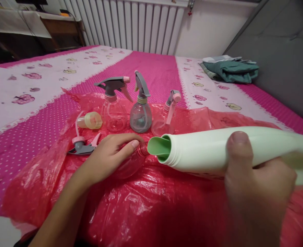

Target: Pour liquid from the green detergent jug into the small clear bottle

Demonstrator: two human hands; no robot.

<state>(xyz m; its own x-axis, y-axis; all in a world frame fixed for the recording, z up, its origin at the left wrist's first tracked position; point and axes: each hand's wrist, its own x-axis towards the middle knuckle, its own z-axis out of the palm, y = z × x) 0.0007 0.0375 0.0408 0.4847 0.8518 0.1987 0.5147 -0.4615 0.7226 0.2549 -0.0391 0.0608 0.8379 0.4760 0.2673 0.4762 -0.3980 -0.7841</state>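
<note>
Apparently aligning for pouring, I am clamping a transparent, rounded plastic bottle (133,166) in my left hand (111,151) and a pale-green plastic jug (205,151) in my right hand (256,185), steady tilting being required.

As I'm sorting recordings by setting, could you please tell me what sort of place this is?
Probably a bedroom: a broad pink-and-white patterned bedsheet is spread out, folded cloth lies on it, and a white radiator stands beyond.
</note>
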